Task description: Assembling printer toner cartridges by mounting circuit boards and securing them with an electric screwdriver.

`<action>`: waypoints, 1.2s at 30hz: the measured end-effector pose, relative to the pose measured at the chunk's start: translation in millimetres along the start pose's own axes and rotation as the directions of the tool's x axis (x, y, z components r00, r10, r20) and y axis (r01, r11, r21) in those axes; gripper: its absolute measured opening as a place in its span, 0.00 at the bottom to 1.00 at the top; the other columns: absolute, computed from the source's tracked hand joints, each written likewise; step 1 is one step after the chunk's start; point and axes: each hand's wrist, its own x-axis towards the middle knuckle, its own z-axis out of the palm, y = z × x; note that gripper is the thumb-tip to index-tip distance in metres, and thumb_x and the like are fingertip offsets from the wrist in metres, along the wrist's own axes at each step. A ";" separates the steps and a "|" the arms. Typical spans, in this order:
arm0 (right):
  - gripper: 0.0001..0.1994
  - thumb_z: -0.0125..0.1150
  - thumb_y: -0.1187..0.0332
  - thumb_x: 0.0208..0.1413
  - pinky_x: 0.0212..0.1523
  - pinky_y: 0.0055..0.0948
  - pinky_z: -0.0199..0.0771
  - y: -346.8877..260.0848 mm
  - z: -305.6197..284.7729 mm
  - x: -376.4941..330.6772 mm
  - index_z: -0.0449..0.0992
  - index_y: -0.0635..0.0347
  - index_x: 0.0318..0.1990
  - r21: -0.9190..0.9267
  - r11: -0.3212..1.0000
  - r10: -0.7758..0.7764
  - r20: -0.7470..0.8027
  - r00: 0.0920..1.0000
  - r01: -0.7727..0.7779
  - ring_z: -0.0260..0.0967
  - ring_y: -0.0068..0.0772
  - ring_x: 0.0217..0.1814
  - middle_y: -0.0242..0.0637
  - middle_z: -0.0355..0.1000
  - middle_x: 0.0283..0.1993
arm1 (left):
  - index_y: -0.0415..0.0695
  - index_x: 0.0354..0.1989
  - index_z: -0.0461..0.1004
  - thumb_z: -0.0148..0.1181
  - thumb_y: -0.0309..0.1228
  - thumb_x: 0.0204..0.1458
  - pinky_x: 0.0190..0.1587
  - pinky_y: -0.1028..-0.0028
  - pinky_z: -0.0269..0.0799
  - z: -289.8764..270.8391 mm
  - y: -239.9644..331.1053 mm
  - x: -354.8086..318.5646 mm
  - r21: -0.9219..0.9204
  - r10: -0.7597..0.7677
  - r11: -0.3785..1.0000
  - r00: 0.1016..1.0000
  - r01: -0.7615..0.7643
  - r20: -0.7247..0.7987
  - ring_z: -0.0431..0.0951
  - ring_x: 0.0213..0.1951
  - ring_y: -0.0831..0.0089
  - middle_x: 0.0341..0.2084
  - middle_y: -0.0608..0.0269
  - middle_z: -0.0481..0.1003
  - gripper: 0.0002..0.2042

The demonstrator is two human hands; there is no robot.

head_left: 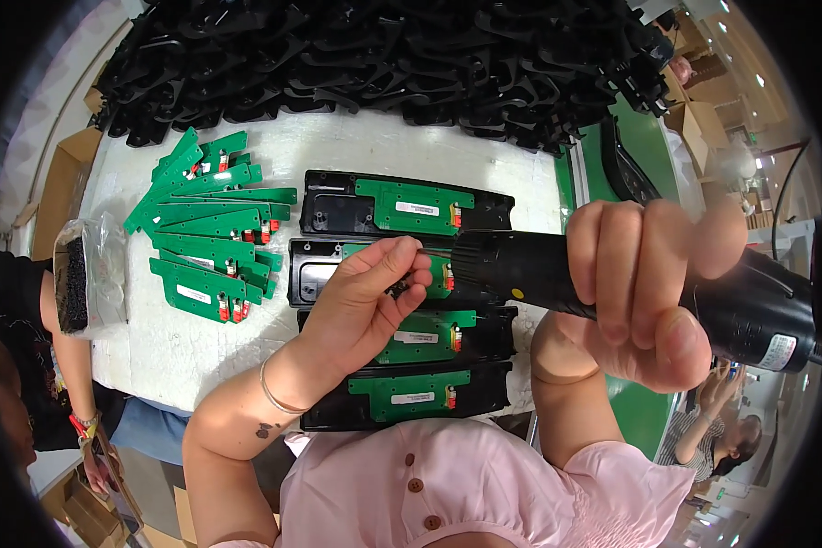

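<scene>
My right hand (pixel 644 288) is wrapped round a black electric screwdriver (pixel 530 265), held level with its bit end toward the left. At that end my left hand (pixel 374 283) has thumb and fingers pinched together. Whatever lies in the pinch is too small to make out. Below both hands, several long black plastic housings (pixel 338 402) lie in a column, each with a green circuit board (pixel 420 205) in it. The boards carry a white label and a red-and-white connector. My left hand partly covers the second housing from the top.
Loose green circuit boards (pixel 215 215) lie fanned out on the white table (pixel 146 365) at left. Beside them is a plastic bag (pixel 82 274) of small black pieces. Black plastic parts (pixel 384 64) are heaped along the far side. A person (pixel 59 338) is at the left edge, another (pixel 717 438) at lower right.
</scene>
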 end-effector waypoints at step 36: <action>0.03 0.55 0.78 0.39 0.20 0.18 0.60 105.1 -30.9 23.2 0.67 0.62 0.23 -0.245 0.907 0.254 -0.330 0.909 -0.342 0.61 0.18 0.16 0.29 0.64 0.14 | 0.39 0.41 0.71 0.53 0.31 0.54 0.40 0.81 0.70 3.6 7.5 0.7 0.164 -0.027 0.986 0.997 0.038 -0.069 0.73 0.34 0.79 0.31 0.64 0.73 0.10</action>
